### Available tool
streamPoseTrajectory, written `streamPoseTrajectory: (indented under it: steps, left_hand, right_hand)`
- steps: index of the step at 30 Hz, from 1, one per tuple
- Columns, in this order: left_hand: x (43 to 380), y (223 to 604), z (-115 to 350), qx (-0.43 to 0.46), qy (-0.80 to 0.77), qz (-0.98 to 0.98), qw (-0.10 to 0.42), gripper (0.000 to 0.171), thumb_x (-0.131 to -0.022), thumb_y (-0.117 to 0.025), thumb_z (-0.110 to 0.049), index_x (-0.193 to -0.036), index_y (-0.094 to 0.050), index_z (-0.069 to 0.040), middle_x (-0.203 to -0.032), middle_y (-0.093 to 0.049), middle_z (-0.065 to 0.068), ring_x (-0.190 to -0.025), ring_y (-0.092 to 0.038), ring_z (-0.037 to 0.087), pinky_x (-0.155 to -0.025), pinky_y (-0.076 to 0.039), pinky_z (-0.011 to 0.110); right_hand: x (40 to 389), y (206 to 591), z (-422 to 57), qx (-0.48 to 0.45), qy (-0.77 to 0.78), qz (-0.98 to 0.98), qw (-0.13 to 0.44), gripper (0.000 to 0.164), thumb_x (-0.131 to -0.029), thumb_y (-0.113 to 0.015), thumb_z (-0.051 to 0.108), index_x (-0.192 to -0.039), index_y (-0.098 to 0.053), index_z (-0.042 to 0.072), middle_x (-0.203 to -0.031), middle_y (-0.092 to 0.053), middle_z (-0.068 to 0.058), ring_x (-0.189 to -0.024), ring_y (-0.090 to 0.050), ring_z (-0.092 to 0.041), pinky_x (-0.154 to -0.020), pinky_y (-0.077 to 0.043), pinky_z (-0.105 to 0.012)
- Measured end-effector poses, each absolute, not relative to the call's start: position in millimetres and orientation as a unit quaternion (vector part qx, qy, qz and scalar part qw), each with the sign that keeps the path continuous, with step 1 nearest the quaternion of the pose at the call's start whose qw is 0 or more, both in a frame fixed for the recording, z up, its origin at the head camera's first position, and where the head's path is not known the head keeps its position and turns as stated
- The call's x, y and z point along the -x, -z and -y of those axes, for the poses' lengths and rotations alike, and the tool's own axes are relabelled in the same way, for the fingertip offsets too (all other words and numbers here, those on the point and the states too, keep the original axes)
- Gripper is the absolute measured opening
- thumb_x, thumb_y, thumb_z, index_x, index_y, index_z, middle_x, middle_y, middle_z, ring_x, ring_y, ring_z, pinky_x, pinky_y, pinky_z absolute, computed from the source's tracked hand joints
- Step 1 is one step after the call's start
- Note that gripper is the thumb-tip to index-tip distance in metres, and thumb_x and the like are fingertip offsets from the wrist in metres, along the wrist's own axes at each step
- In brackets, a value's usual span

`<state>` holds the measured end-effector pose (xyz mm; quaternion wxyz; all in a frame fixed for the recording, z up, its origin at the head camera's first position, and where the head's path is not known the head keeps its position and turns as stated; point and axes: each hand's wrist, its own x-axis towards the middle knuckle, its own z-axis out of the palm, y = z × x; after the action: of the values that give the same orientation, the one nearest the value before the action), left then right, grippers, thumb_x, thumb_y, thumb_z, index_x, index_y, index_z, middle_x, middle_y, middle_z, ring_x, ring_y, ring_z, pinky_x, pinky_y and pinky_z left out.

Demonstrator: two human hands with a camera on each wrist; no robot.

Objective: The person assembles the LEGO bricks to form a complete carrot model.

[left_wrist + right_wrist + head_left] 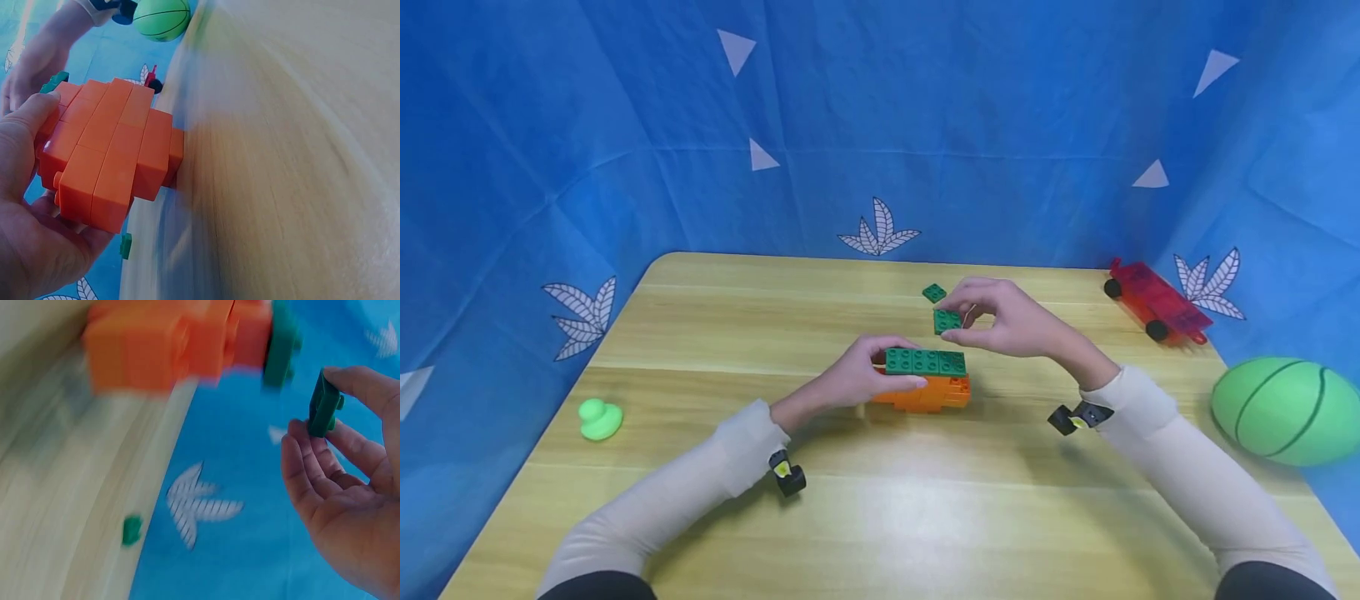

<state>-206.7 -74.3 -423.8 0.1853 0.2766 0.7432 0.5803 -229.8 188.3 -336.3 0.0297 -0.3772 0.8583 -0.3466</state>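
Layered orange building bricks form a block (928, 394) that widens in its middle rows, with a row of thin green studded plates (925, 362) along its top. My left hand (868, 373) grips this block from its left side, thumb on the near face; the far fingers are partly hidden behind it. Above and behind the block, my right hand (1003, 321) pinches a small green studded plate (324, 406) between thumb and fingertips. That plate is apart from the block, with a gap showing in the right wrist view. Another green plate (934, 292) lies on the table behind.
On the wooden table (737, 317), a light green rubber duck (599, 419) sits at the left. A red toy car base (1157, 302) with black wheels stands at the back right, and a green ball (1285, 411) at the right edge. Blue curtain surrounds the table.
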Motion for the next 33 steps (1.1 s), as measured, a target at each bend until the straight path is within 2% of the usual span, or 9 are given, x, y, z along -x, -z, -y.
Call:
streamPoseTrajectory:
  steps: [8,14,19,22,24,28,30,31,33]
  left_hand:
    - [206,426,75,-0.313,-0.581,-0.732,0.168,0.027,-0.094,-0.076,-0.016,-0.120,-0.070,-0.015,-0.109,-0.076,0.004,-0.082,-0.065,0.019,-0.071,-0.057,0.026]
    - [206,427,75,-0.314,-0.587,-0.728,0.166,0.011,-0.094,-0.076,-0.016,-0.102,-0.070,-0.014,-0.085,-0.067,0.000,-0.071,-0.054,0.016,-0.064,-0.046,0.024]
    - [207,428,74,-0.319,-0.603,-0.712,0.168,0.010,-0.094,-0.075,-0.011,-0.102,-0.068,-0.009,-0.072,-0.057,0.001,-0.064,-0.048,0.017,-0.062,-0.041,0.025]
    - [208,430,73,-0.321,-0.613,-0.702,0.171,0.013,-0.095,-0.074,-0.009,-0.107,-0.070,-0.008,-0.081,-0.066,0.001,-0.076,-0.058,0.016,-0.070,-0.047,0.023]
    - [208,432,73,-0.320,-0.619,-0.697,0.171,0.017,-0.095,-0.073,-0.007,-0.111,-0.070,-0.008,-0.096,-0.073,0.003,-0.100,-0.068,0.014,-0.085,-0.054,0.023]
    - [207,433,74,-0.318,-0.629,-0.689,0.171,0.026,-0.094,-0.073,-0.004,-0.120,-0.070,-0.007,-0.130,-0.071,0.007,-0.144,-0.051,0.018,-0.114,-0.047,0.030]
    - [206,433,74,-0.314,-0.630,-0.690,0.170,0.029,-0.094,-0.073,-0.005,-0.122,-0.070,-0.008,-0.141,-0.067,0.004,-0.147,-0.048,0.017,-0.115,-0.045,0.029]
    - [206,432,73,-0.313,-0.630,-0.691,0.169,0.028,-0.094,-0.074,-0.006,-0.121,-0.071,-0.008,-0.139,-0.067,0.002,-0.143,-0.053,0.018,-0.112,-0.048,0.028]
    - [206,433,72,-0.313,-0.626,-0.693,0.169,0.019,-0.094,-0.074,-0.007,-0.113,-0.072,-0.007,-0.117,-0.074,0.000,-0.118,-0.066,0.016,-0.097,-0.053,0.022]
  right_hand:
    - [211,332,-147,0.424,0.340,-0.839,0.022,0.027,-0.088,-0.082,0.020,-0.114,-0.078,0.012,-0.102,-0.073,0.002,-0.089,-0.065,-0.011,-0.080,-0.060,-0.035]
    - [205,337,-130,0.434,0.322,-0.841,0.007,0.028,-0.087,-0.084,0.023,-0.112,-0.078,0.013,-0.099,-0.074,0.005,-0.090,-0.065,-0.010,-0.079,-0.056,-0.033]
    - [202,339,-122,0.437,0.313,-0.843,-0.002,0.029,-0.086,-0.084,0.024,-0.112,-0.079,0.011,-0.095,-0.072,0.003,-0.085,-0.062,-0.012,-0.072,-0.054,-0.035]
    - [202,341,-120,0.437,0.312,-0.844,-0.013,0.030,-0.085,-0.085,0.024,-0.111,-0.079,0.009,-0.093,-0.073,0.002,-0.082,-0.059,-0.014,-0.068,-0.051,-0.033]
    - [202,343,-119,0.432,0.312,-0.846,-0.017,0.032,-0.085,-0.086,0.025,-0.111,-0.079,0.009,-0.093,-0.073,0.002,-0.082,-0.059,-0.014,-0.067,-0.050,-0.033]
    - [202,347,-117,0.411,0.321,-0.853,-0.015,0.036,-0.081,-0.089,0.026,-0.111,-0.079,0.009,-0.094,-0.075,0.001,-0.084,-0.064,-0.012,-0.072,-0.056,-0.037]
    - [201,348,-117,0.398,0.329,-0.857,-0.015,0.038,-0.080,-0.090,0.026,-0.111,-0.079,0.009,-0.095,-0.076,0.000,-0.085,-0.068,-0.011,-0.076,-0.059,-0.036]
    - [201,349,-117,0.391,0.334,-0.858,-0.014,0.039,-0.079,-0.091,0.026,-0.111,-0.078,0.008,-0.096,-0.077,0.000,-0.086,-0.069,-0.011,-0.078,-0.060,-0.036]
    - [200,351,-117,0.375,0.345,-0.860,-0.010,0.040,-0.078,-0.092,0.027,-0.110,-0.078,0.009,-0.097,-0.078,0.000,-0.087,-0.071,-0.011,-0.081,-0.061,-0.036]
